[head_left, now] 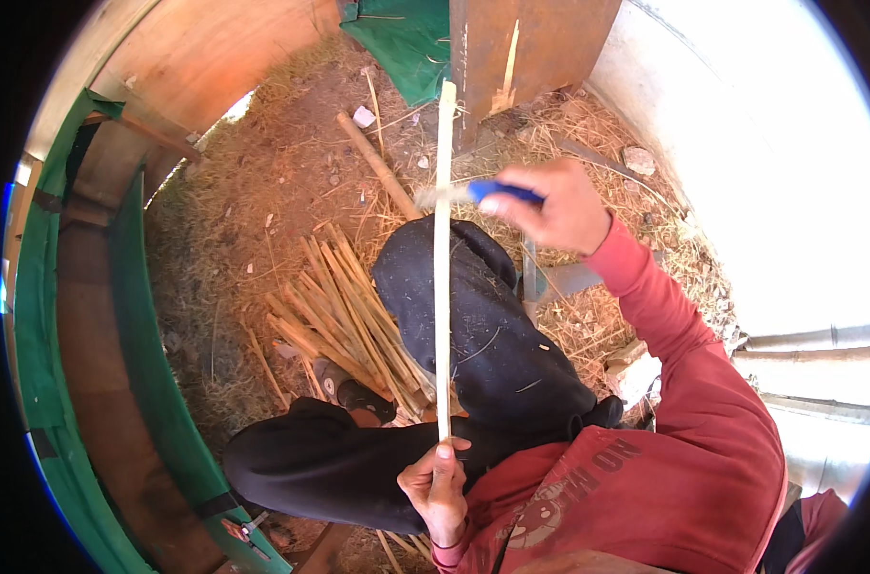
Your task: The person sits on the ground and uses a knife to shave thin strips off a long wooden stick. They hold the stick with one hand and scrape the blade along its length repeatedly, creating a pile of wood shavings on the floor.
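Note:
A long, pale bamboo strip point(443, 306) stands lengthwise in front of me, passing over my dark-trousered knee. My left hand point(437, 490) is closed round its near end, with the thumb on top. Farther up, my right hand point(555, 203) grips a knife point(505, 192) by its blue handle. The knife's blade is smeared by motion and lies across the strip; whether it cuts in, I cannot tell.
A pile of split bamboo strips point(344, 311) lies on the ground left of my knee, by my sandalled foot. Beyond it rests a bamboo pole point(378, 167). Shavings and straw point(588, 129) cover the right side. A rusty panel point(540, 53) stands ahead; green sheeting point(153, 354) lines the left.

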{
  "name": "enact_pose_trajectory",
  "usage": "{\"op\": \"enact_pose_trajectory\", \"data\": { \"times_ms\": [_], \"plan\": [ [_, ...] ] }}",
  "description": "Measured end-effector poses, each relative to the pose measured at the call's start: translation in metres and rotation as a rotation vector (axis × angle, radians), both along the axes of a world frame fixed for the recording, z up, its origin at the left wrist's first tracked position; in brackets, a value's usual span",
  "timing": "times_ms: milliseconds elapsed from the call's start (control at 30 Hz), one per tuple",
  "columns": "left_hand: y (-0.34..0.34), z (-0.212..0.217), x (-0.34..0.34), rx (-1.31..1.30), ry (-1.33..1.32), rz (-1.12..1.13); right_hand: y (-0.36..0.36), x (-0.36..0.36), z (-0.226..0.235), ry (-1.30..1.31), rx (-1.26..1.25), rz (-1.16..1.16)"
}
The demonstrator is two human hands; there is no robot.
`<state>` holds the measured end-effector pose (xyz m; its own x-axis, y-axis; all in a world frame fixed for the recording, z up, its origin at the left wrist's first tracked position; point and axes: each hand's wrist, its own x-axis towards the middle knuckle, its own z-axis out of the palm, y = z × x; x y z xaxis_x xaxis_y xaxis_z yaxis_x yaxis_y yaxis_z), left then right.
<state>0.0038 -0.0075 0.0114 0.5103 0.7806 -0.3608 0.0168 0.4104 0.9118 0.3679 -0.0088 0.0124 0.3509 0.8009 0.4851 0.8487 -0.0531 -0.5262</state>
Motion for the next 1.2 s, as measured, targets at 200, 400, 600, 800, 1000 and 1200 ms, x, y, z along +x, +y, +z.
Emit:
{"op": "enact_pose_trajectory", "data": {
  "times_ms": [200, 400, 600, 800, 1000, 1200],
  "plan": [
    [0.002, -0.002, 0.000, -0.026, -0.066, -0.009, 0.007, 0.018, -0.006, 0.003, 0.030, -0.118],
    [0.004, 0.004, 0.005, -0.070, -0.064, -0.045, 0.015, -0.004, -0.006, -0.115, 0.107, -0.005],
    [0.009, 0.006, 0.007, -0.098, -0.109, -0.050, 0.026, 0.010, -0.010, -0.208, 0.132, -0.067],
    [0.006, -0.008, -0.025, -0.192, -0.132, -0.042, 0.012, 0.101, 0.016, 0.039, 0.123, -0.715],
    [0.010, -0.002, -0.008, -0.208, -0.157, -0.080, 0.002, 0.046, 0.034, 0.089, 0.107, -0.208],
    [0.012, 0.000, -0.011, -0.220, -0.140, -0.140, -0.003, 0.004, 0.013, 0.013, -0.037, 0.046]
  ]
}}
